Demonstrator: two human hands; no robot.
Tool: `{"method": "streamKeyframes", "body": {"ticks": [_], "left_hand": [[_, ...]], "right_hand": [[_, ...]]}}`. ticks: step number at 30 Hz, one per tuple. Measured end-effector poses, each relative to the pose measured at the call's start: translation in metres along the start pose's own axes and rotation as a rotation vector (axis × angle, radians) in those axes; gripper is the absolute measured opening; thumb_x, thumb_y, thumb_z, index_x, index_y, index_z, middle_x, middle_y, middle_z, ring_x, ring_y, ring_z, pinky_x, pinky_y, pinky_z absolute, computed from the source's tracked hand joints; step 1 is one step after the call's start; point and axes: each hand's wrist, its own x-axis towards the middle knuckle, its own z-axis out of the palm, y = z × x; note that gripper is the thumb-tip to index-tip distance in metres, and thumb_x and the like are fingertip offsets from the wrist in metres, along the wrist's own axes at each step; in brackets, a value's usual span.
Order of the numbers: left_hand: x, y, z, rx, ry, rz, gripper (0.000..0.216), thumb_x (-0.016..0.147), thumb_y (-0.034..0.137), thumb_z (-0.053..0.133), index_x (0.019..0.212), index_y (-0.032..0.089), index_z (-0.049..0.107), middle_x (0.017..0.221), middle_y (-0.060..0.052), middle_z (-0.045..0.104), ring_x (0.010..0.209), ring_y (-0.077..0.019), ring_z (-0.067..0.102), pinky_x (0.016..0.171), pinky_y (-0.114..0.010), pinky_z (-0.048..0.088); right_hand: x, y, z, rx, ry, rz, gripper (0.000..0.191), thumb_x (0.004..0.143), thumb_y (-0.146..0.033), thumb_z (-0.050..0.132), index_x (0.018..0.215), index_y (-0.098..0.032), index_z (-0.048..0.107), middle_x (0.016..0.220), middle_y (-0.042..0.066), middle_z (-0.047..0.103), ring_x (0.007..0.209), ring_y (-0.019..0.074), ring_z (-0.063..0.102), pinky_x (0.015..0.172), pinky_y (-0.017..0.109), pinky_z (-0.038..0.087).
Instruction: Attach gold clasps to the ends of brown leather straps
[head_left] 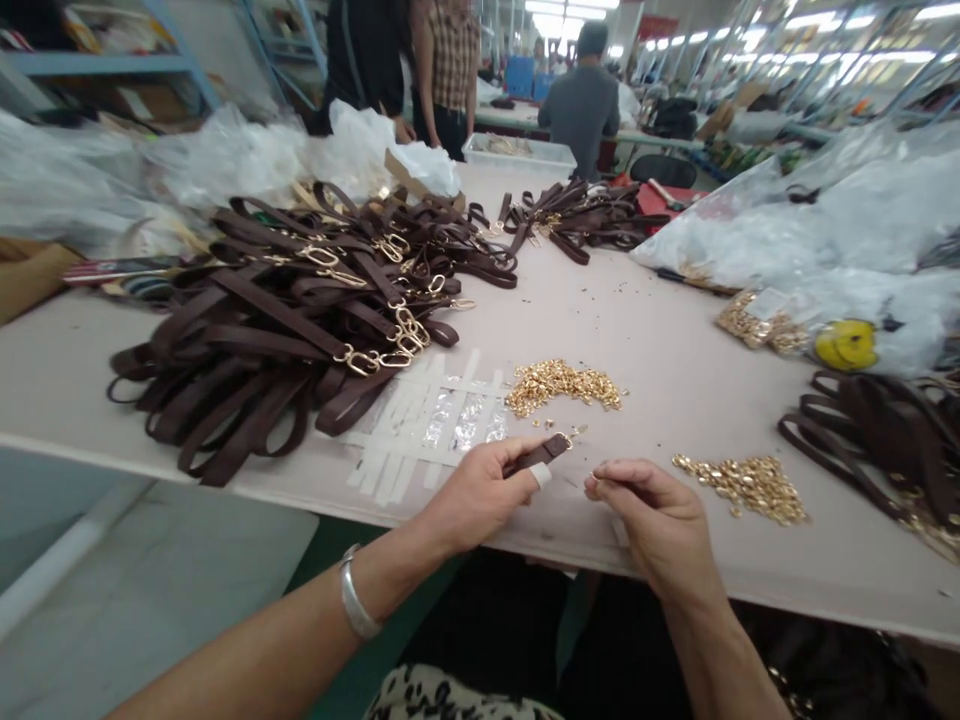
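My left hand is closed around the end of a dark brown leather strap, with tape wrapped round the thumb. Gold metal hardware sits at the strap's tip. To its right, my right hand pinches a small gold stud between thumb and fingertips, apart from the strap; its exact shape is too small to tell. A heap of small gold studs lies just beyond my hands. Another pile of gold studs lies right of my right hand.
Brown straps with gold clasps are heaped at the left, more straps at the right. Pale tape strips cover part of the table. Plastic bags line the right side. A white bin and several people stand behind.
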Motion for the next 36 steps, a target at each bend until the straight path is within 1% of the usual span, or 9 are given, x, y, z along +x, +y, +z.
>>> {"method": "streamKeyframes", "body": {"ticks": [2,5,10,16,25,27,29,32,36], "left_hand": [[-0.003,-0.002,0.008,-0.038,0.021,0.03,0.035,0.082,0.024,0.06,0.116,0.019,0.067,0.093,-0.003,0.069,0.066,-0.0107,0.054,0.063,-0.024,0.044],[-0.007,-0.003,0.017,-0.065,0.033,0.034,0.027,0.081,0.019,0.056,0.105,0.018,0.069,0.09,-0.002,0.07,0.068,-0.0114,0.057,0.066,-0.025,0.046],[-0.01,-0.007,0.023,-0.142,-0.048,0.031,0.036,0.083,0.017,0.053,0.115,0.023,0.067,0.106,-0.003,0.071,0.064,-0.0088,0.059,0.064,-0.024,0.048],[-0.012,-0.011,0.022,-0.168,-0.078,0.023,0.038,0.085,0.015,0.053,0.119,0.026,0.067,0.111,-0.001,0.07,0.059,-0.0045,0.058,0.062,-0.02,0.046],[-0.012,-0.012,0.023,-0.132,-0.11,0.011,0.048,0.082,0.01,0.049,0.124,0.027,0.064,0.103,-0.001,0.072,0.054,-0.0043,0.055,0.058,-0.02,0.047],[-0.012,-0.013,0.023,-0.104,-0.107,0.019,0.05,0.081,0.009,0.047,0.126,0.027,0.063,0.101,0.0,0.072,0.054,-0.0052,0.055,0.058,-0.02,0.048],[-0.012,-0.014,0.023,-0.052,-0.094,0.035,0.051,0.081,0.009,0.046,0.127,0.026,0.062,0.099,0.0,0.072,0.054,-0.0057,0.056,0.058,-0.021,0.049],[-0.012,-0.012,0.02,0.041,-0.099,0.06,0.049,0.083,0.011,0.046,0.126,0.026,0.063,0.095,0.001,0.072,0.054,-0.0063,0.056,0.058,-0.02,0.049],[-0.013,-0.006,0.021,0.187,-0.116,0.1,0.049,0.084,0.011,0.045,0.127,0.025,0.062,0.087,0.002,0.072,0.053,-0.0077,0.055,0.058,-0.022,0.049]], "right_hand": [[-0.005,-0.001,0.006,0.065,-0.002,-0.024,0.014,0.07,-0.024,0.082,0.08,-0.021,0.073,0.078,0.001,0.073,0.069,0.0152,0.068,0.072,0.031,0.057],[-0.009,-0.001,0.014,0.06,0.008,-0.052,0.012,0.071,-0.023,0.082,0.079,-0.021,0.072,0.079,0.001,0.074,0.069,0.0153,0.068,0.07,0.03,0.057],[-0.01,0.002,0.017,0.044,0.015,-0.04,0.011,0.073,-0.025,0.08,0.08,-0.021,0.073,0.078,0.001,0.074,0.071,0.0156,0.068,0.07,0.029,0.056],[-0.014,0.005,0.015,-0.028,0.03,-0.025,0.013,0.073,-0.026,0.08,0.082,-0.02,0.073,0.079,0.001,0.075,0.074,0.0169,0.069,0.075,0.031,0.056],[-0.016,0.012,0.015,-0.01,0.088,-0.033,0.013,0.074,-0.028,0.078,0.083,-0.02,0.072,0.081,0.002,0.074,0.076,0.018,0.069,0.078,0.033,0.055],[-0.017,0.011,0.015,-0.003,0.077,-0.031,0.012,0.076,-0.028,0.077,0.083,-0.02,0.071,0.084,0.002,0.074,0.078,0.0178,0.068,0.079,0.032,0.055],[-0.018,0.009,0.015,0.013,0.053,-0.018,0.013,0.076,-0.027,0.076,0.085,-0.02,0.07,0.085,0.002,0.074,0.079,0.0172,0.068,0.078,0.031,0.054],[-0.017,0.005,0.014,0.065,0.035,0.013,0.019,0.074,-0.026,0.078,0.088,-0.019,0.066,0.081,0.0,0.071,0.075,0.0146,0.065,0.073,0.027,0.053],[-0.014,0.002,0.012,0.121,0.039,0.033,0.024,0.071,-0.024,0.081,0.084,-0.02,0.061,0.076,-0.004,0.065,0.071,0.0108,0.062,0.068,0.022,0.05]]}}
